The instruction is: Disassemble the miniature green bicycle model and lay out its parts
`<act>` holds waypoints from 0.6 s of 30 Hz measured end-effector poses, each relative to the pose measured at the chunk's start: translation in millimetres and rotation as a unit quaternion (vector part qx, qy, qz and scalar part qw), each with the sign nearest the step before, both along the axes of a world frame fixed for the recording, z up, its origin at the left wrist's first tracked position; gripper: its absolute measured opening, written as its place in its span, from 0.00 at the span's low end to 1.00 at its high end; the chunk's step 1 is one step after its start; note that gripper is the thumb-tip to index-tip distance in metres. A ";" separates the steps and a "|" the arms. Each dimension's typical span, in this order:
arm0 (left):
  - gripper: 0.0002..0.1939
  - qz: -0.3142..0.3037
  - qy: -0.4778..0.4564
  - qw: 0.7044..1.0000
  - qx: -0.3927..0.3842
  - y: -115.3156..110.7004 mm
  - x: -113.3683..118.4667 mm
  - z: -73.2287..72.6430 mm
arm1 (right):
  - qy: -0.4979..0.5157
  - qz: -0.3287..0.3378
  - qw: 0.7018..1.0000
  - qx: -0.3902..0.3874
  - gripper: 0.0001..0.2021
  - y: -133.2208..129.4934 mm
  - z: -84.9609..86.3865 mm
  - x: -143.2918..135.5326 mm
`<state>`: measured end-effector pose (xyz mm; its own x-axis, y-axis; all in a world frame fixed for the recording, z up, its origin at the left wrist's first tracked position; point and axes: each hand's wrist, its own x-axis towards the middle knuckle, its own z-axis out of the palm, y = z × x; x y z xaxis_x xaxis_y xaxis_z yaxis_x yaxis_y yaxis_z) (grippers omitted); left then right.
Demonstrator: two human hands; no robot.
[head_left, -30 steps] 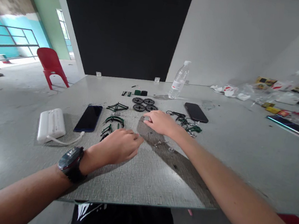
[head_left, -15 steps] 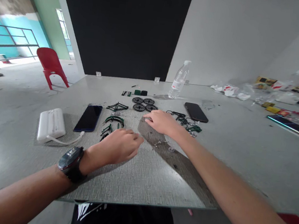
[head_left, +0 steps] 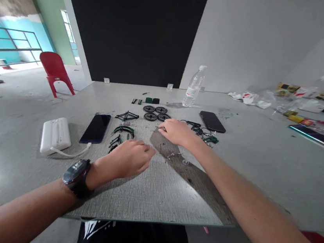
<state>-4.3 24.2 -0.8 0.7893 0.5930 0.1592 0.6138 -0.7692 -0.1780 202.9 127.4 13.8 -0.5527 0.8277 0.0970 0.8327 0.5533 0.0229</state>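
Note:
My left hand (head_left: pixel 133 157), with a black watch (head_left: pixel 77 176) on its wrist, rests on the table with fingers curled under; what they may hold is hidden. Beside it are dark green curved mudguard-like parts (head_left: pixel 124 130) and small frame pieces (head_left: pixel 115 141). My right hand (head_left: pixel 175 132) reaches down to the tabletop just below several black spoked toy wheels (head_left: pixel 150 116). Its fingertips are pinched together near tiny clear or metallic bits (head_left: pixel 146 127); anything between them is too small to make out. A dark miniature bicycle frame (head_left: pixel 127 116) lies left of the wheels.
A white power bank (head_left: pixel 56 136) is cabled to a phone (head_left: pixel 95 129) at left. Another phone (head_left: pixel 212 122) and green-black parts (head_left: pixel 204 134) lie at right. A clear bottle (head_left: pixel 194 87) stands behind. Small silvery parts (head_left: pixel 175 154) and a clear disc (head_left: pixel 185 162) lie nearer me.
My right hand has shifted slightly right, and its fingertips have drawn closer together. The left hand stays in place.

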 end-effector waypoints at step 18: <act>0.10 -0.004 -0.003 1.000 -0.012 1.2 -0.4 0.1 | 0.031 -0.014 0.999 -0.005 0.17 4.6 11.9 10.2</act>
<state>-4.7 25.4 -0.7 0.7936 0.5897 0.1496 0.6079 -0.7787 -0.1552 213.1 132.0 25.7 -0.5234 0.8434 0.1214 0.8470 0.5305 -0.0341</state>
